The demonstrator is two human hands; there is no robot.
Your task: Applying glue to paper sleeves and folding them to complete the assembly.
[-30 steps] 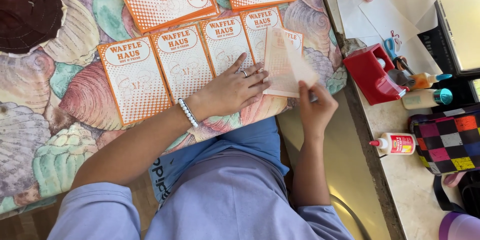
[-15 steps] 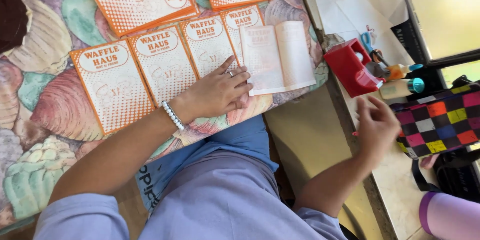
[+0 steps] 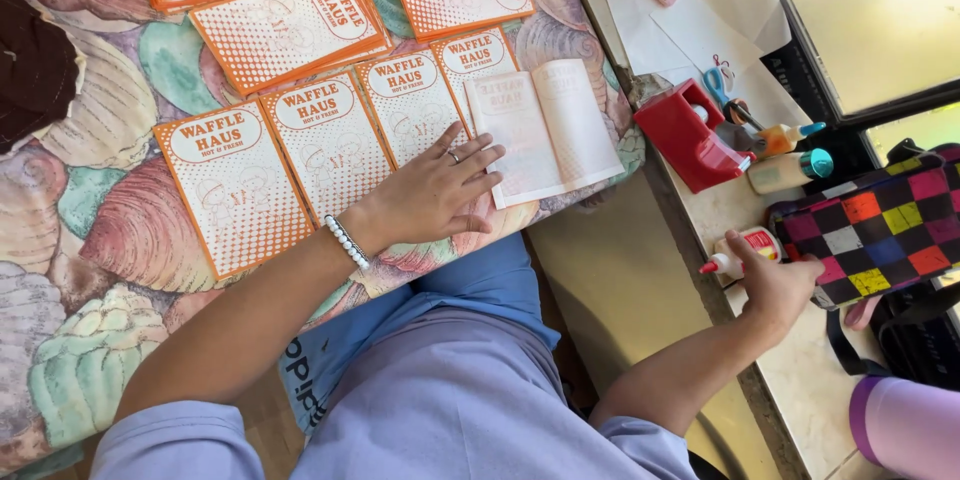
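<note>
My left hand (image 3: 435,190) lies flat on the table, fingers spread, pressing the left edge of an opened pale booklet (image 3: 548,130). A bead bracelet sits on that wrist. Orange and white printed booklets (image 3: 290,145) lie in a row to the left of the open one. My right hand (image 3: 778,285) reaches out to the right counter and closes around a small white glue bottle (image 3: 735,253) with a red tip, lying on its side.
More orange booklets (image 3: 290,25) are stacked at the table's far side on a shell-patterned cloth (image 3: 100,240). A red holder (image 3: 690,135), scissors (image 3: 718,82), bottles (image 3: 785,170), white paper (image 3: 690,20) and a checkered bag (image 3: 880,220) crowd the counter at right.
My right hand let go of the booklet, which now lies open flat, and swung right to the counter, reaching the glue bottle. My left hand stayed on the booklet.
</note>
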